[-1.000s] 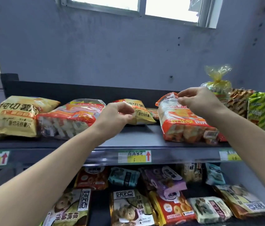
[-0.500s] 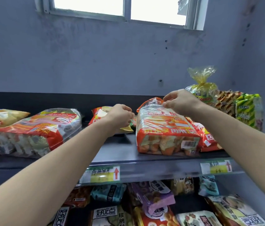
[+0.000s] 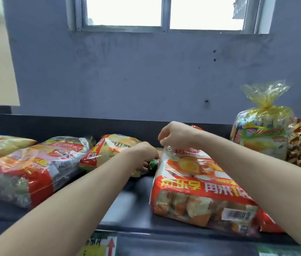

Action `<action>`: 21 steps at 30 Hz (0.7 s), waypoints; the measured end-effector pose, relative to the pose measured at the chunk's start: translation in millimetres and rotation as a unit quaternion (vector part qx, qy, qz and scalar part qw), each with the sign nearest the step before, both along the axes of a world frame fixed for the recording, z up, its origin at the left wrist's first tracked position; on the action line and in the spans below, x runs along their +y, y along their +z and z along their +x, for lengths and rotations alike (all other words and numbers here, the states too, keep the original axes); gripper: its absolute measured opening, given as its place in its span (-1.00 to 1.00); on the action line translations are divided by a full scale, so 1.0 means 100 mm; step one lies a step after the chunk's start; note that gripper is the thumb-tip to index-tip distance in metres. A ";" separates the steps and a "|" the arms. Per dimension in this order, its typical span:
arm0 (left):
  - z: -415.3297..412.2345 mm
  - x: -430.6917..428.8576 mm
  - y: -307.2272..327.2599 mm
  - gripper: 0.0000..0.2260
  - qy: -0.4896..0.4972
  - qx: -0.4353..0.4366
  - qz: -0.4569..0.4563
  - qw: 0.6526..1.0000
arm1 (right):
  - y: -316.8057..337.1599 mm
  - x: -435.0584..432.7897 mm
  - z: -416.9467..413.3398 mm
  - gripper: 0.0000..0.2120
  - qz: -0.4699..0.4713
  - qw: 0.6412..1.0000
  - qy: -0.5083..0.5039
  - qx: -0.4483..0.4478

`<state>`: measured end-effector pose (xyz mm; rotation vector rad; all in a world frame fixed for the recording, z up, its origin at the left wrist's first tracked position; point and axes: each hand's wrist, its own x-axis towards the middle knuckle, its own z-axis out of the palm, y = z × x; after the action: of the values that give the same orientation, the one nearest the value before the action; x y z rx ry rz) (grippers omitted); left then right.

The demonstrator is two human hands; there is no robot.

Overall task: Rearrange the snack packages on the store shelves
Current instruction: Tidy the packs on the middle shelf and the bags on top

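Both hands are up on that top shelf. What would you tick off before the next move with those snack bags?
1. The right hand pinches the top of the orange-red bread pack: ok.
2. The left hand has hold of the small green item: cannot tell, since the curled fingers hide the contact.
3. There is bare shelf between the packs for setting something down: ok.
4. The bread pack sits well back from the shelf's front lip: not ok, its front end reaches the lip.
5. The tied yellow bag stands upright beyond the right arm: ok.
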<state>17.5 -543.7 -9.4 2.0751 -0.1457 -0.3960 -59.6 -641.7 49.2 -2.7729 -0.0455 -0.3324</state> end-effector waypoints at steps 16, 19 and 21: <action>-0.20 0.41 0.77 -0.89 0.073 -0.184 -0.161 0.967 | 0.08 -0.16 -0.01 -0.80 0.127 0.989 -0.041 -0.063; -0.32 0.83 0.85 -0.90 0.120 -0.219 -0.193 0.949 | 0.12 0.02 -0.03 -0.78 0.182 0.982 -0.026 -0.043; -0.40 1.08 0.86 -0.90 0.144 -0.215 -0.236 0.937 | 0.16 0.22 -0.05 -0.76 0.223 0.974 -0.016 -0.034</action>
<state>-22.7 -435.3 76.2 1.6410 -0.1743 0.2604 -64.4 -620.0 64.9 -2.3185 0.0506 -0.3911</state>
